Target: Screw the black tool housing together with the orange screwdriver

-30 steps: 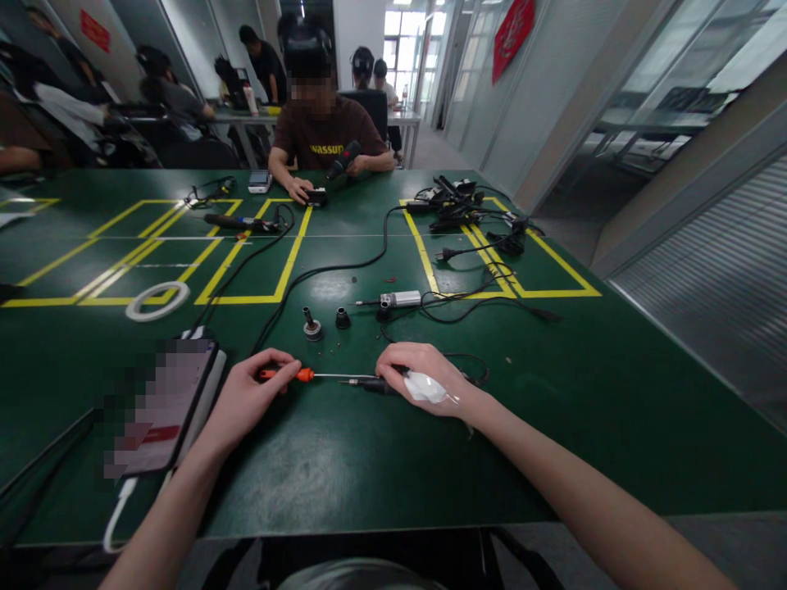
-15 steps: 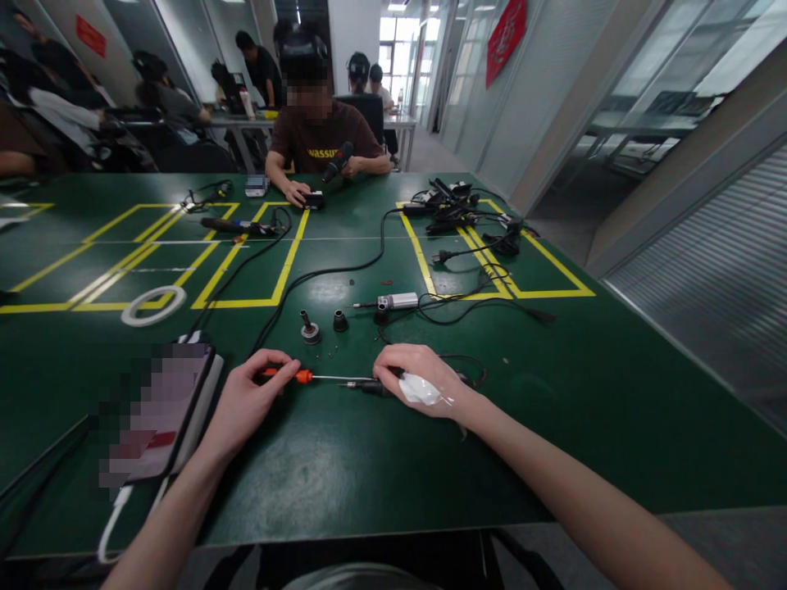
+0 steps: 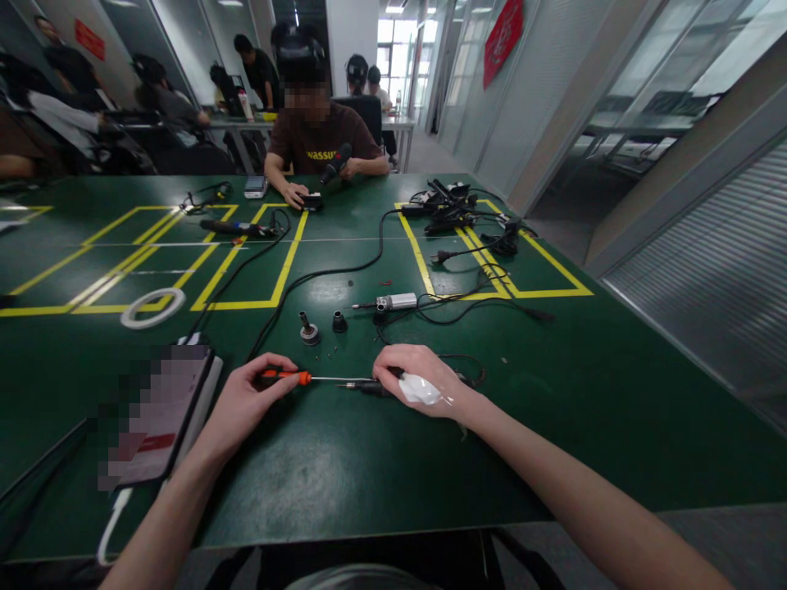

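Observation:
My left hand (image 3: 261,389) pinches the orange handle of a screwdriver (image 3: 304,378), whose thin shaft points right toward my other hand. My right hand (image 3: 415,377), with a white patch taped on its back, is closed around a black tool (image 3: 372,388) with a metal tip pointing left. The screwdriver's end is hidden at my right fingertips. Just beyond my hands stand a round metal-and-black part (image 3: 309,332) and a small black collar (image 3: 338,321). A silver cylindrical tool body (image 3: 399,301) lies behind them with thin wires.
A phone (image 3: 163,418) on a white block with a cable lies at the left. Farther off are a white tape ring (image 3: 152,308), a black corded tool (image 3: 239,228) and a heap of black cables (image 3: 452,205). Across the table, a person (image 3: 325,139) holds a power tool.

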Motion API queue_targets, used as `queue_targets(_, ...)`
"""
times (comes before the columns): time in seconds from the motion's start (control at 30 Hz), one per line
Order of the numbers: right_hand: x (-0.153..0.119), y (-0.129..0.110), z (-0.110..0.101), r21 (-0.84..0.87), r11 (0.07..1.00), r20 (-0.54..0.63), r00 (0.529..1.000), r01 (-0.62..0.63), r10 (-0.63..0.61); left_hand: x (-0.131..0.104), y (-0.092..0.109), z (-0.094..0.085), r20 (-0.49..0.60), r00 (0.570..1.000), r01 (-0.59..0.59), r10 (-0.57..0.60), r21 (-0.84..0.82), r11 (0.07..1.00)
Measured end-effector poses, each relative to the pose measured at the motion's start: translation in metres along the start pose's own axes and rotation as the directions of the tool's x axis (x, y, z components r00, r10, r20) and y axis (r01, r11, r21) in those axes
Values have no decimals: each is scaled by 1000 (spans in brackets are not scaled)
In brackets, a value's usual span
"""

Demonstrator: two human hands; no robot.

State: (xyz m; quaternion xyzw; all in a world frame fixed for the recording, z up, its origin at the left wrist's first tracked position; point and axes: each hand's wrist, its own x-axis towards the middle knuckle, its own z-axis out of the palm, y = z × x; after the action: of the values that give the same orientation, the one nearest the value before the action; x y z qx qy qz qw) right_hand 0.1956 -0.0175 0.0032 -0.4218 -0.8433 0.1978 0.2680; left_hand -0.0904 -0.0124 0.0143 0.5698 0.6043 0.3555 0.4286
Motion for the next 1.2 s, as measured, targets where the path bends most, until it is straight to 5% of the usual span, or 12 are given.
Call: queue_targets(1.2, -1, -3, -2, -18, 1000, 0, 1000, -8, 8, 2, -4, 1, -36, 980, -189, 196, 132, 973)
